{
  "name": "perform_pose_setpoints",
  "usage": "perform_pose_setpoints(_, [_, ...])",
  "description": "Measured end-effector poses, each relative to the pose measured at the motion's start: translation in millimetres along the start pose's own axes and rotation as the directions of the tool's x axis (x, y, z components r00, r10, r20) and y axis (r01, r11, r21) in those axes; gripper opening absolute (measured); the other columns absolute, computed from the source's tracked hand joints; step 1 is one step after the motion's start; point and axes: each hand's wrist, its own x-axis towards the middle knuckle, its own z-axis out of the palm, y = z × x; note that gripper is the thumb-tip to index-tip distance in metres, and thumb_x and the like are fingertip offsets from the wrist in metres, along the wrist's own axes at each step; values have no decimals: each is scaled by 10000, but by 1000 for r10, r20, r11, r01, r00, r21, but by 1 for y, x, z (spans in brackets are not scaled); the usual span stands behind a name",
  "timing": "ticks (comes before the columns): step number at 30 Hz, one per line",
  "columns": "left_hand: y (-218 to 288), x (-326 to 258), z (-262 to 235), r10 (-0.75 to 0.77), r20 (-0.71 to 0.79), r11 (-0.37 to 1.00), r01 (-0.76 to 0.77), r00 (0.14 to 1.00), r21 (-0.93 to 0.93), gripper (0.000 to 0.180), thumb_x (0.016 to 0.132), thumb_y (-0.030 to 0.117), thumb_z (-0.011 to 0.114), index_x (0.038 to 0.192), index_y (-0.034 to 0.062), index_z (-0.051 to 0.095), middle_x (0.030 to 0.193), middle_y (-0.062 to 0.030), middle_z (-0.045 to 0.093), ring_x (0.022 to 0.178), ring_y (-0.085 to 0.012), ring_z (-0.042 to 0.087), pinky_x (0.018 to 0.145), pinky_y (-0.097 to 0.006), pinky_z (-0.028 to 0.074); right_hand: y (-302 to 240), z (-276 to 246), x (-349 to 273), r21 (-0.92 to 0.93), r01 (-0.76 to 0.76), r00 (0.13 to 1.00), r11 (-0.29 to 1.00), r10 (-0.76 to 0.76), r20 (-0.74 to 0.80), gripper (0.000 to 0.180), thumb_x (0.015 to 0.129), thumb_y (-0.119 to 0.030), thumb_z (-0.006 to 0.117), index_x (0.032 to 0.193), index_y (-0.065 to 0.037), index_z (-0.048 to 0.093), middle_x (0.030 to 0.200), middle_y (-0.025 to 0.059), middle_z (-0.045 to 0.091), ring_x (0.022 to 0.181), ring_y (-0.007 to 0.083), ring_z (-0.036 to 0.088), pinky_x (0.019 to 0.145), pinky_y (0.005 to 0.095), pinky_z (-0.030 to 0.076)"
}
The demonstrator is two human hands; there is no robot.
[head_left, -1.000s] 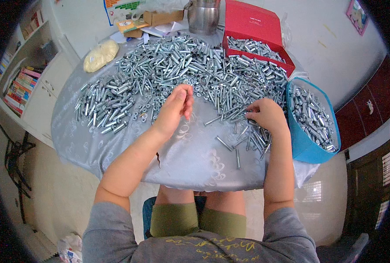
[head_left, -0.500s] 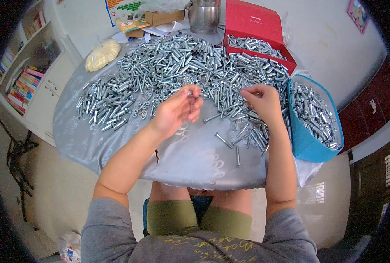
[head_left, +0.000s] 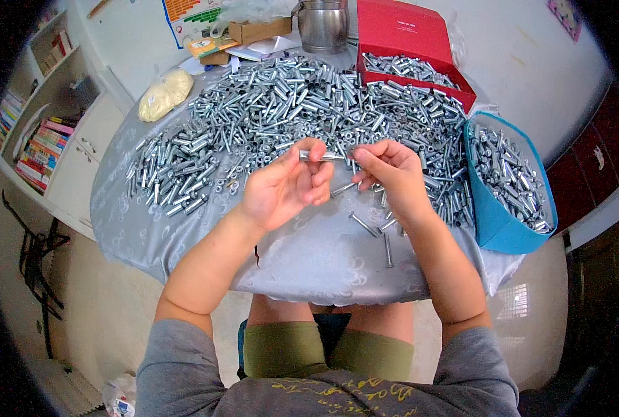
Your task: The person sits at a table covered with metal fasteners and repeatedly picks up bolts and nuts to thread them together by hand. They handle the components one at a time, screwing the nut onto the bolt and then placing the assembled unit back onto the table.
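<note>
My left hand holds a shiny metal bolt level between thumb and fingers, its free end pointing right. The other fingers of that hand are loosely curled. Just beyond the bolt's end, my right hand is closed in a pinch; a small dark piece seems to show at its fingertips, too small to name. Both hands hover above the near edge of a wide heap of bolts, sleeves and nuts. A few single bolts lie on the grey cloth below my right hand.
A blue fabric bin full of bolts stands right of my right forearm. Behind the heap are an open red box of bolts, a steel pot and a cardboard box. A pale yellow bag lies at the far left.
My right hand has moved left, bringing its pinched fingertips close to the end of the bolt in my left hand. The whole view has shifted slightly.
</note>
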Motion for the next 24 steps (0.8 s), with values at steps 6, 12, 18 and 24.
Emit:
perform_pose_setpoints(6, [0, 1, 6, 15, -61, 996, -10, 998, 84, 231, 898, 351, 341, 897, 122, 371, 722, -11, 358, 567, -98, 341, 575, -246, 307, 5, -1, 1, -79, -1, 999, 997, 4, 35, 150, 759, -107, 640, 846, 4, 588, 749, 53, 611, 583, 107, 584, 484, 201, 450])
perform_pose_setpoints(12, [2, 0, 7, 5, -66, 997, 0, 998, 82, 239, 895, 362, 346, 894, 124, 375, 706, -3, 344, 565, -93, 335, 575, -244, 305, 2, 4, -3, -62, -13, 999, 998, 16, 44, 149, 754, -96, 645, 842, 10, 587, 744, 57, 609, 577, 107, 580, 490, 211, 464])
perform_pose_setpoints(18, [-1, 0, 6, -22, -78, 997, 27, 997, 72, 253, 896, 367, 337, 897, 115, 364, 705, -2, 344, 568, -93, 338, 582, -249, 307, 5, 3, -2, -65, -5, 998, 998, 9, 70, 139, 753, -89, 646, 829, 8, 582, 746, 62, 606, 585, 117, 587, 500, 207, 469])
perform_pose_setpoints(24, [-3, 1, 3, -31, -55, 998, 34, 998, 59, 251, 895, 365, 338, 893, 115, 355, 710, -9, 362, 575, -105, 357, 588, -260, 310, 7, 1, -2, -53, 20, 994, 998, -14, 105, 136, 751, -65, 643, 841, 9, 574, 741, 59, 598, 589, 117, 584, 511, 212, 474])
